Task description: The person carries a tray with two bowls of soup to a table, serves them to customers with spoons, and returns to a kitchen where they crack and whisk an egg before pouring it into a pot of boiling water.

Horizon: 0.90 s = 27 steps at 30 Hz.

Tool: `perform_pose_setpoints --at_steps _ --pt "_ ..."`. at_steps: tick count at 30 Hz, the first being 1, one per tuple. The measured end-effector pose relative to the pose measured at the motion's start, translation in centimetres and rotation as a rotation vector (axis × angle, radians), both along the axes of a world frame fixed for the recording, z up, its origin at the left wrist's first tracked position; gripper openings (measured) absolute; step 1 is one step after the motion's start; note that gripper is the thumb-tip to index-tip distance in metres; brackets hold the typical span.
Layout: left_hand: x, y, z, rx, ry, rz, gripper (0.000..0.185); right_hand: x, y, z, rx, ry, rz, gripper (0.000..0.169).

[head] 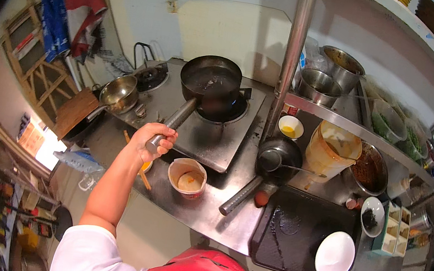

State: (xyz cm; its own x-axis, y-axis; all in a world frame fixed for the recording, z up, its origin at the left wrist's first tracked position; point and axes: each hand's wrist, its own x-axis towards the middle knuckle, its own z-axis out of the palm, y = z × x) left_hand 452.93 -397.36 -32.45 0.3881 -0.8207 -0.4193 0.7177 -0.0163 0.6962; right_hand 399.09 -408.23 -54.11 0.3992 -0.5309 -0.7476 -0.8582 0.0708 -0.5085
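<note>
My left hand grips the metal handle of a deep black frying pan. The pan is over the front burner of a steel gas stove; whether it rests on the grate I cannot tell. Its dark inside looks shiny. Just below the stove stands a round paper tub with a pale, orange-flecked thing inside. Wooden chopsticks lie near my left wrist, beside a partly hidden container with something yellow. My right hand is out of view.
A second black pan holds a ladle, its handle pointing toward me. Right of it are a plastic bucket, a steel pot of red-brown sauce, and a black tray bearing a white bowl. A steel post rises beside the stove.
</note>
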Motion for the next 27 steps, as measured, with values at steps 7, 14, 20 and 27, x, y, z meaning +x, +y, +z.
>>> perform_pose_setpoints --at_steps 7,14,20,27 --pt "5.3 -2.0 -1.1 0.038 0.053 -0.059 0.017 0.9 9.5 1.7 0.058 0.224 -0.105 0.027" --pt "7.6 -2.3 -2.1 0.008 0.118 -0.136 0.015 4.4 7.3 3.3 -0.095 -0.103 -0.272 0.027" --pt "8.9 -2.5 -2.6 0.039 0.143 -0.145 0.015 13.1 0.0 4.9 -0.742 -0.393 0.026 0.018" --pt "8.2 -3.0 -1.8 0.035 0.166 -0.147 0.031 23.8 -6.0 4.2 -1.233 -0.449 0.258 0.026"
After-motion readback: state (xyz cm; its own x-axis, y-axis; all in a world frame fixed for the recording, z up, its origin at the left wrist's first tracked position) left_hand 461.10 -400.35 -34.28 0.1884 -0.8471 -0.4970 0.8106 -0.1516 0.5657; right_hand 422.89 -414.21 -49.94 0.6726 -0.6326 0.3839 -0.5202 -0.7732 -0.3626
